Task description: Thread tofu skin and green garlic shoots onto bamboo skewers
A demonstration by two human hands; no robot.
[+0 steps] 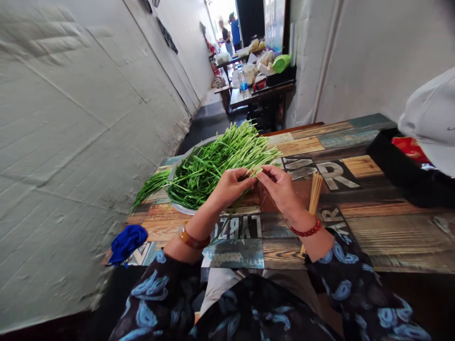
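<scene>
We see both bare hands meeting just above the table, in front of a round grey metal basin (183, 208) heaped with long, thin green stalks (245, 147). The left hand (232, 187) has its thumb and fingertips pressed together on a few short, pale-green stalk ends (258, 170), and the right hand (279, 187) pinches the same ends from the other side, the two hands' fingertips nearly touching; we cannot tell exactly how many stalks lie between them. In the basin, the leafy, darker parts lie toward the left and the paler ends point up and right, several reaching past the rim near our fingers. Another bunch of green leaves (149, 187) spills onto the tabletop left of the basin. Just beside the right forearm, partly hidden by it, lies a bundle of slim, tan wooden sticks (315, 192). We have an amber-coloured bangle (194, 238) on the left wrist and a red beaded bracelet (307, 231) on the right. The patchwork wood-print table (384, 232) also bears a crumpled bright-blue cloth (127, 242) at its near left corner and, at the far right, a black box (394, 173) with a white cap (432, 118) over it.
</scene>
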